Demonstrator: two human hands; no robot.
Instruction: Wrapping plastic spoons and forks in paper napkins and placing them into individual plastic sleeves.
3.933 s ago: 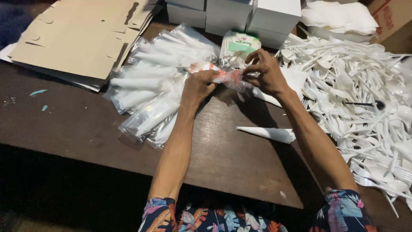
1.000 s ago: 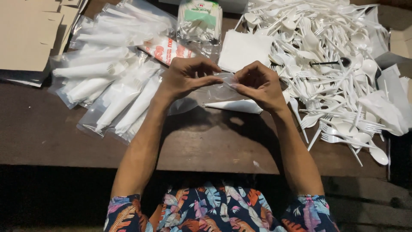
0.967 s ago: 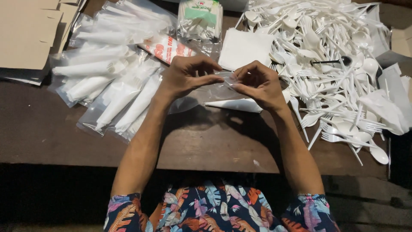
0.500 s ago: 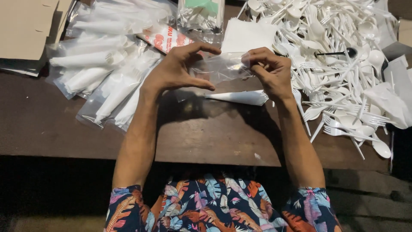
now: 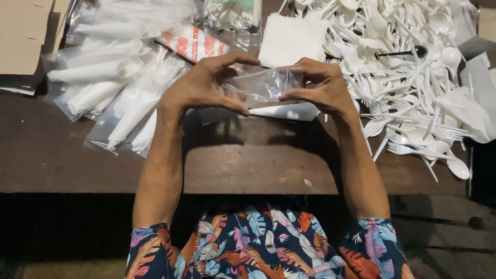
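Surface: a dark wooden surface (image 5: 248,165) seen from above, its near edge running across the lower half of the view, dim floor below it.
Left hand: the left hand (image 5: 204,85) is raised just over the surface, thumb and forefinger pinching the left end of a small clear plastic bag (image 5: 263,85).
Right hand: the right hand (image 5: 320,88) grips the right end of the same bag, fingers curled over its top edge and thumb below.
Clear plastic bag: stretched flat between both hands, off the wood, near the middle of the view; whether anything is inside it cannot be told.
Rolled napkin: a white rolled napkin (image 5: 287,111) lies on the surface just below and behind the bag, partly hidden by the fingers.
Packed bags: a heap of filled clear bags (image 5: 111,88) with white contents lies to the left of the left hand, spreading towards the far edge.
Red and white packet: a printed packet (image 5: 194,44) lies beyond the left hand, touching the heap.
Napkin stack: a square stack of white napkins (image 5: 292,39) sits beyond the hands.
Loose cutlery: a wide pile of white plastic spoons and forks (image 5: 413,77) covers the right side, just beside the right hand.
Cardboard: flat brown cardboard (image 5: 23,36) lies at the far left.
Sleeves: floral patterned sleeves (image 5: 268,248) show at the bottom.
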